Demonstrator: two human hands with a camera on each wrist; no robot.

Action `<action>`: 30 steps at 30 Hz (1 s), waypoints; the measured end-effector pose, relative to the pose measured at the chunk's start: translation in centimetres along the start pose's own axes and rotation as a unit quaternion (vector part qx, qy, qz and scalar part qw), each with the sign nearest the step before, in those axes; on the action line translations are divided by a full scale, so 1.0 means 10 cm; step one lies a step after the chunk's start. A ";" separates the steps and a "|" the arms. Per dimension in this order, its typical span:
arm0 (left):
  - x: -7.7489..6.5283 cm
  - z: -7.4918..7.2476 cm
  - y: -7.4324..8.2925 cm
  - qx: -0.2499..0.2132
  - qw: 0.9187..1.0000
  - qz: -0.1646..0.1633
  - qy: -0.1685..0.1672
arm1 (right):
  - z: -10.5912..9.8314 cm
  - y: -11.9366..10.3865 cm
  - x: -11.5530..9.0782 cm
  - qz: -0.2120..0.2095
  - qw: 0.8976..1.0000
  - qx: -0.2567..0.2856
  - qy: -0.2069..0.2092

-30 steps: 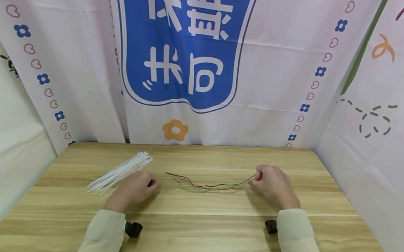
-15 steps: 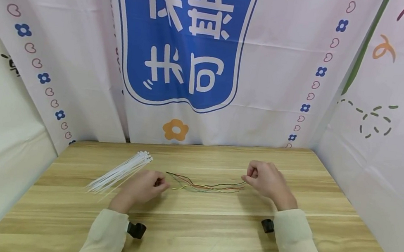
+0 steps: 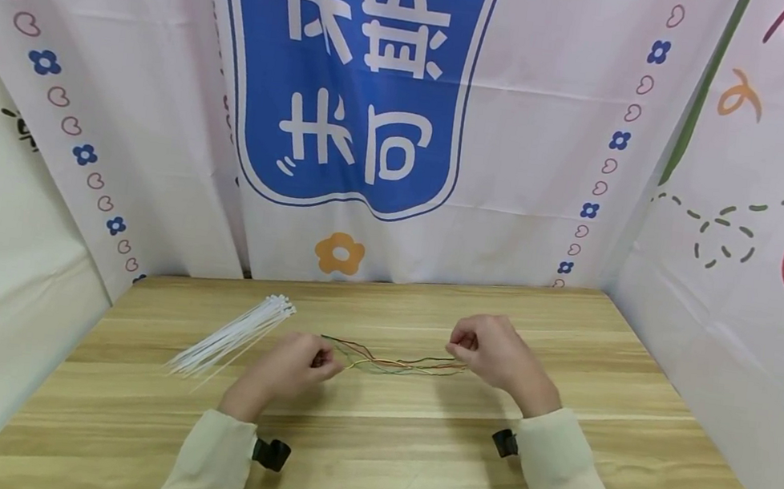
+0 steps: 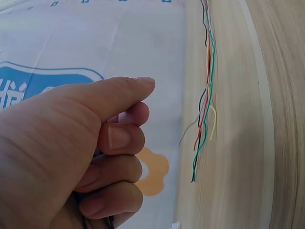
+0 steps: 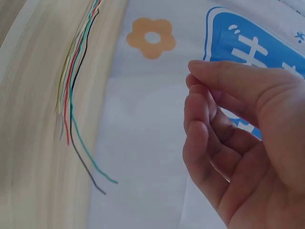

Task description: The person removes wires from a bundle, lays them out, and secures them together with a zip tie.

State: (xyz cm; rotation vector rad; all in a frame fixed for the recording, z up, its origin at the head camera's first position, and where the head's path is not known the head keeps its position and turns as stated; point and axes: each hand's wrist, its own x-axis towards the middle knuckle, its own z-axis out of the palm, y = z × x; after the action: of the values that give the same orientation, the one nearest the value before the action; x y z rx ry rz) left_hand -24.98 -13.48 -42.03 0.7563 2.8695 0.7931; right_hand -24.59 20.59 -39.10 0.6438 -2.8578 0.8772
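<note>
A loose bundle of thin coloured wires (image 3: 389, 362) lies across the tabletop between the two hands. In the left wrist view the strands (image 4: 209, 67) are black, red, green, grey and yellow, fanning apart at the end. My left hand (image 3: 294, 366) hovers by the bundle's left end, fingers curled and thumb extended. Dark thread-like bits show beneath its lower fingers (image 4: 116, 198); I cannot tell whether it holds them. Over the right end is my right hand (image 3: 495, 355), thumb and forefinger tips together, other fingers loosely bent. Nothing shows between them; the wire ends (image 5: 90, 162) hang apart from it.
White cable ties (image 3: 232, 337) lie in a slanted pile left of the wires, just behind the left hand. The wood-grain table (image 3: 368, 452) ends at printed cloth walls (image 3: 509, 234) at the back and sides.
The right hand has let go of the dark wire end it pinched and moved left. My left hand has shifted right toward the bundle, which lies nearly unchanged.
</note>
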 end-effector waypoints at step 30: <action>-0.05 0.07 0.44 0.017 0.992 0.123 0.001 | 0.32 -0.72 -0.10 -0.214 0.976 -0.026 0.020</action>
State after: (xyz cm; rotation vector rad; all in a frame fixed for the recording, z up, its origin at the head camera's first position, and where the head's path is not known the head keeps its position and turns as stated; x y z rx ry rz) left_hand -22.53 -10.13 -40.47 1.1312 2.8326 0.7700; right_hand -20.50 13.82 -38.22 1.1591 -2.5432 0.7312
